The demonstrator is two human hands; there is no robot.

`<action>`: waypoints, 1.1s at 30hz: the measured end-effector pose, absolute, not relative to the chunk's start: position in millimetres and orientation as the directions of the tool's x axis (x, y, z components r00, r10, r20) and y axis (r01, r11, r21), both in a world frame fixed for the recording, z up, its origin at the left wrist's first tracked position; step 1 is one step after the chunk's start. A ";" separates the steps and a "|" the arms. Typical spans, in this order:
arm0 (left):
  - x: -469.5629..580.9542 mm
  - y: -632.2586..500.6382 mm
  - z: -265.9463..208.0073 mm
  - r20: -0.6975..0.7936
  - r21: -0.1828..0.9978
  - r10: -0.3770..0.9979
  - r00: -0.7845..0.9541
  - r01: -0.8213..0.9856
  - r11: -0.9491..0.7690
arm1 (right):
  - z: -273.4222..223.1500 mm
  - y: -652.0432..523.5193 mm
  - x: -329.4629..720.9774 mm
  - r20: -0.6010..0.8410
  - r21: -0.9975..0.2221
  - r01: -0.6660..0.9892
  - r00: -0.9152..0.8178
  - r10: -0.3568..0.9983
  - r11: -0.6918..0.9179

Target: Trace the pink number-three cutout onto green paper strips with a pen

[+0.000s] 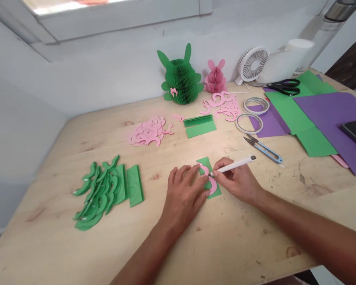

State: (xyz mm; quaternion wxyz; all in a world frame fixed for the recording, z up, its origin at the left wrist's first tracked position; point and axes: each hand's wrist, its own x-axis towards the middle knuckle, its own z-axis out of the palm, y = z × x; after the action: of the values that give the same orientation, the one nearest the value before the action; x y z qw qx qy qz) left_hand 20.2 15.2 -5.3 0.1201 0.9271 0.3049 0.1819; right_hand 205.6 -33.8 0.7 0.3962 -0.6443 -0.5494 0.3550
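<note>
My right hand (235, 180) is closed round a white pen (239, 163), its tip at the edge of a curvy pink paper cutout (213, 186). The cutout lies on a small green paper strip (205, 161) in front of me. My left hand (185, 188) lies flat, fingers stretched out, with the fingertips pressing on the cutout and the strip. Part of the cutout is hidden under those fingers. To the left are a pile of green wavy cutouts (102, 198) and green paper pieces (135, 186) with drawn curves.
Behind lie pink cutouts (148, 132), a folded green paper (201, 128), tape rolls (249, 123) and blue thread snips (265, 150). A green paper figure (182, 81), a pink one (216, 79) and a fan (253, 64) stand by the wall. Black scissors (283, 86) rest on coloured sheets (329, 118).
</note>
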 end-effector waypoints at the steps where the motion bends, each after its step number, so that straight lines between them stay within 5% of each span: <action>1: 20.2 15.2 -5.4 0.264 0.334 0.610 0.748 0.522 -0.785 | 0.8 -33.9 205.5 -0.025 -0.899 0.429 0.145 0.989 -0.085; 33: 19.8 14.9 -5.0 0.255 0.351 0.615 0.746 0.521 -0.778 | 1.3 -33.4 205.0 -0.002 -0.889 0.452 0.167 0.986 -0.078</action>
State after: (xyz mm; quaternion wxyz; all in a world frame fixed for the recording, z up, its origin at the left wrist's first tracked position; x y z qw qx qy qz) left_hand 19.8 14.9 -5.0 0.1298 0.9254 0.3067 0.1809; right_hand 205.0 -33.4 1.3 0.3970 -0.6524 -0.5509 0.3365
